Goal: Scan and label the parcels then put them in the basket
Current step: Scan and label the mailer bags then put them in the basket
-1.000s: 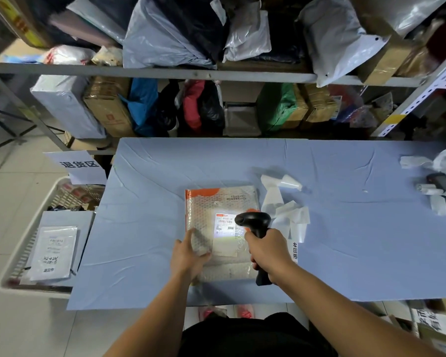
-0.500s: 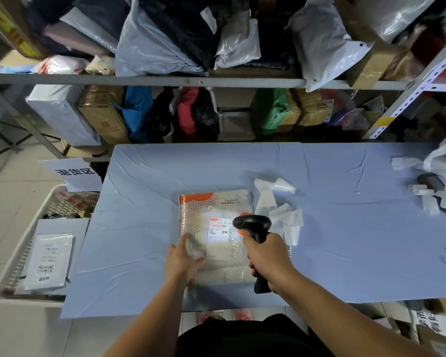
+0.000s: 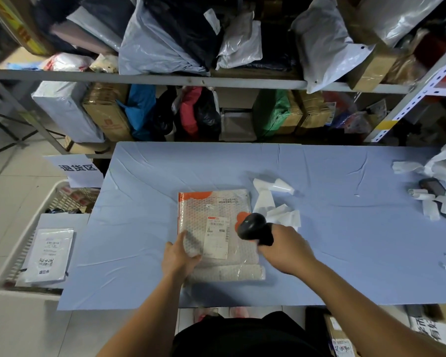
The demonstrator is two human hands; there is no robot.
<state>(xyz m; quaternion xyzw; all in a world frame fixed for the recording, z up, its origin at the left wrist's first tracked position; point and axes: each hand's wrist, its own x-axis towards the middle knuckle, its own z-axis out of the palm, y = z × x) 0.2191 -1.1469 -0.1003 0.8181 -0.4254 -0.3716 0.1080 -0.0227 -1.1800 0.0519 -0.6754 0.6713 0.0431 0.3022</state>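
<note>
My left hand (image 3: 180, 256) lies spread on the orange-trimmed bubble-wrap parcel (image 3: 216, 269) on the blue tabletop (image 3: 345, 240) — my right hand (image 3: 285, 251) grips the black handheld scanner (image 3: 252, 226) over the parcel's right edge.

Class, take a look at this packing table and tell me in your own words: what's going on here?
A person works at a blue-covered table. The left hand presses down on a bubble-wrap parcel lying flat, while the right hand grips a black scanner over the parcel's right edge, near its printed label. White parcels already lie in the basket at the table's left.
</note>
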